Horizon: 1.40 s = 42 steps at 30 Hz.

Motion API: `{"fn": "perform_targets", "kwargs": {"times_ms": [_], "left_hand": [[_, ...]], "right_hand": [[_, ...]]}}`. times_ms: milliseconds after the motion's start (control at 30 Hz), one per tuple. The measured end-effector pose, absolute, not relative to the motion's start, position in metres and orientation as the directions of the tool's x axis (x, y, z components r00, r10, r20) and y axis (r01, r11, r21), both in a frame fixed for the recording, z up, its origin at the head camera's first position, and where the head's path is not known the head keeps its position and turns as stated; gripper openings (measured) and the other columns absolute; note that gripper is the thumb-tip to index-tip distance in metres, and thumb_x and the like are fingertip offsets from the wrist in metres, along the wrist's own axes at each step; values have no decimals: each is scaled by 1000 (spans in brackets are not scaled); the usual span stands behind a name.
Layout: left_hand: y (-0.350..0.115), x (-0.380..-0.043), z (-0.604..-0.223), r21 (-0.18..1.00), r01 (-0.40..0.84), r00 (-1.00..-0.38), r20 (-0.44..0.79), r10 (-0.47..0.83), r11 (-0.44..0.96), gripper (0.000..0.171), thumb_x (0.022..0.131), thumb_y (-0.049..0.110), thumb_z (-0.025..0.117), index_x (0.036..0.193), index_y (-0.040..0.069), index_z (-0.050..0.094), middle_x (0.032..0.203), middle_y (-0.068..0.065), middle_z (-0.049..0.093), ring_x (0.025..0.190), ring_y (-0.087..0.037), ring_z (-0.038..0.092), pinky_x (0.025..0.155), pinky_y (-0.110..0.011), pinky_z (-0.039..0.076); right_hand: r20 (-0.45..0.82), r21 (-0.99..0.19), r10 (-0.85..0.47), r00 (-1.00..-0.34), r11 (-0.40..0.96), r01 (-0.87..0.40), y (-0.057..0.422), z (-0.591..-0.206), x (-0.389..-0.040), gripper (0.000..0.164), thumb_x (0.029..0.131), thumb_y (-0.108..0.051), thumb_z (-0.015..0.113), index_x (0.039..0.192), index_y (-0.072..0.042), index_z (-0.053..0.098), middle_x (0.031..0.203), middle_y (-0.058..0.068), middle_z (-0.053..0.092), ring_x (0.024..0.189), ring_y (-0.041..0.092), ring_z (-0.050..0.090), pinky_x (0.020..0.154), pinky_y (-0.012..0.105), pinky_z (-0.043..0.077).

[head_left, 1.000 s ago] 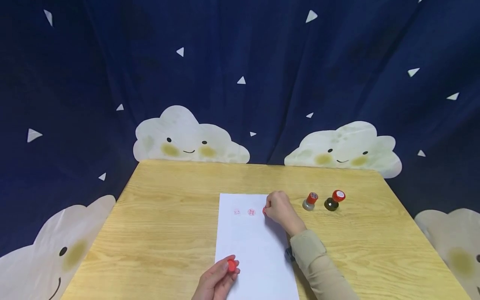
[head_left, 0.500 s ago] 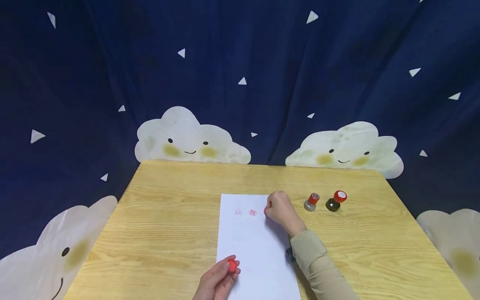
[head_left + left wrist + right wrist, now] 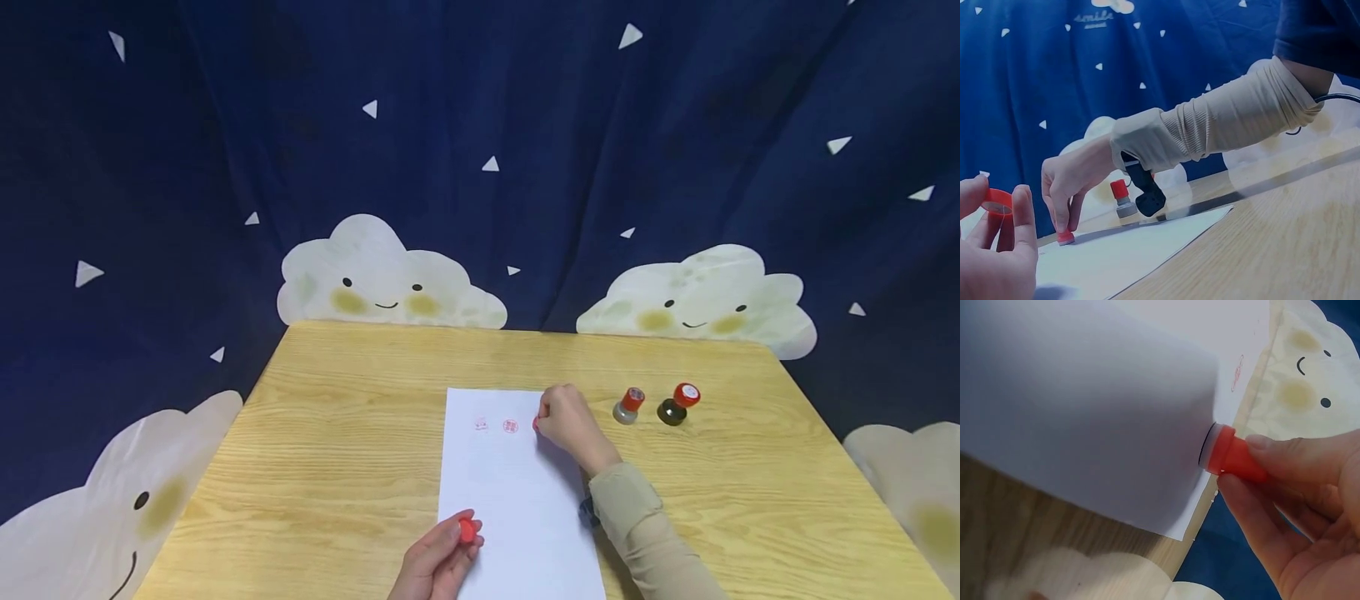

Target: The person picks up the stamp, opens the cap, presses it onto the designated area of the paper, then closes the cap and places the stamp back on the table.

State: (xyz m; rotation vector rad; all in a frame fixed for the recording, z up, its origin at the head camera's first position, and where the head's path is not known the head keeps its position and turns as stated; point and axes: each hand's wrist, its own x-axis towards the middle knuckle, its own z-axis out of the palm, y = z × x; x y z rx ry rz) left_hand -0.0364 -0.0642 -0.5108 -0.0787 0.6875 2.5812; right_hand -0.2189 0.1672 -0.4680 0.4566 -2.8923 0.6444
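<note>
A red stamp (image 3: pixel 1235 453) stands with its pale base flat on the white paper (image 3: pixel 517 492), near the sheet's far right corner. My right hand (image 3: pixel 572 423) pinches its handle between thumb and fingers. Two red ink prints (image 3: pixel 510 426) lie in a row to the left of it. Lower down, over the paper's left edge, my left hand (image 3: pixel 438 557) holds a round red stamp cap (image 3: pixel 999 201) between thumb and fingertips. The hollow side of the cap shows in the left wrist view.
Two more stamps stand right of the paper: a grey-and-red one (image 3: pixel 628 406) and a black one with a red knob (image 3: pixel 678 404). A wooden table (image 3: pixel 360 433) carries everything. Behind its far edge hangs a dark blue curtain (image 3: pixel 435 125) with clouds.
The head view has shifted slightly, so everything sits a little further right in it. Both hands, the stamp and the cap keep their places over the paper.
</note>
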Motion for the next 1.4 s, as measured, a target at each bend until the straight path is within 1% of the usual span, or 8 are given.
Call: {"fn": "perform_targets", "kwargs": {"times_ms": [233,500,633,800,967,1167,1267,1400], "left_hand": [[-63,-37,-510,462,-447,-893,-181,412,-766,22,96,2,48,106,6,67,106,-8,66,94,-15,63,91,-21,50],[-61,-36,-510,454,-463,-886,-222,406,-762,20,95,2,50,104,5,68,103,-8,67,93,-15,64,90,-22,50],[-60,-36,-507,460,-465,-885,-247,395,-756,20,95,3,50,106,4,67,103,-8,66,93,-15,63,91,-23,50],[-60,-37,-505,448,-463,-886,-243,395,-765,20,95,2,50,107,4,66,106,-9,65,94,-15,63,91,-22,50],[-61,-38,-505,442,-469,-883,-215,417,-765,21,96,1,48,107,5,66,106,-8,65,94,-14,63,91,-21,50],[-60,-38,-504,420,-468,-883,-188,430,-778,21,96,3,48,108,5,66,107,-9,64,96,-15,63,91,-20,49],[-59,-38,-504,406,-466,-881,-134,453,-786,25,98,2,44,108,6,66,107,-8,65,96,-14,63,91,-19,49],[-57,-38,-505,437,-462,-874,-76,480,-772,27,99,4,42,111,10,66,108,-3,65,96,-13,62,90,-20,50]], "right_hand": [[169,-396,-285,-944,857,-330,167,-464,-217,29,68,2,74,52,-14,55,57,-4,49,57,12,45,49,23,39],[131,-383,-260,-957,877,-290,165,-463,-214,27,71,1,73,54,-13,58,57,-3,52,56,12,46,49,23,40],[152,-373,-254,-955,880,-293,166,-460,-213,27,71,0,74,53,-13,58,56,-4,52,54,12,45,48,22,39],[230,-400,-258,-938,854,-333,169,-444,-209,29,69,0,76,52,-13,56,56,-4,51,53,11,44,45,21,36],[252,-475,-256,-933,808,-350,173,-420,-195,29,70,-2,78,54,-13,56,55,-7,52,51,10,44,44,21,37],[242,-552,-257,-936,756,-351,170,-390,-170,24,71,-3,78,59,-14,61,60,-8,58,57,8,51,50,21,46],[271,-591,-278,-922,708,-387,165,-382,-154,24,71,0,78,61,-14,61,63,-8,61,60,5,56,54,18,51],[324,-618,-332,-886,635,-464,155,-377,-132,27,69,4,78,61,-14,59,66,-7,61,63,3,60,57,14,53]]}}
